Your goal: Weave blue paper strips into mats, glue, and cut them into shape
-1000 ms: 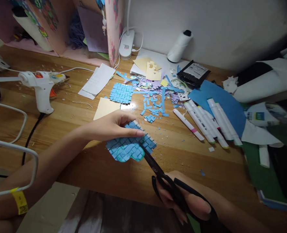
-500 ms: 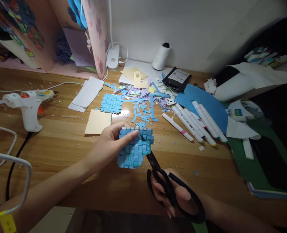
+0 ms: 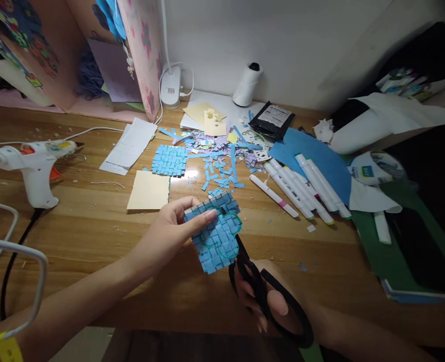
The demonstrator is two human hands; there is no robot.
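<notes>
Pinched between thumb and fingers of my left hand [image 3: 183,221] is a blue woven paper piece [image 3: 217,239] with a green curved outline drawn on it. Its right edge is partly cut along that outline. My right hand [image 3: 267,296] is wrapped round the handles of black scissors [image 3: 250,271]. The blades pass behind the paper's right side, and a dark tip shows near my left thumb. A second blue woven paper piece [image 3: 170,161] lies flat on the wooden table beyond, above a cream paper square [image 3: 149,191].
Blue and purple paper scraps [image 3: 222,168] spread across the table's middle. White markers [image 3: 301,188] lie right, beside a blue sheet [image 3: 315,163] and a black packet [image 3: 272,120]. A white glue gun [image 3: 37,171] stands left, with a white cable [image 3: 37,259] near my left arm.
The woven piece in my left hand has turned, its lower end swinging right and its upper right corner rising. The scissor blades now sit farther behind it. My view has shifted slightly.
</notes>
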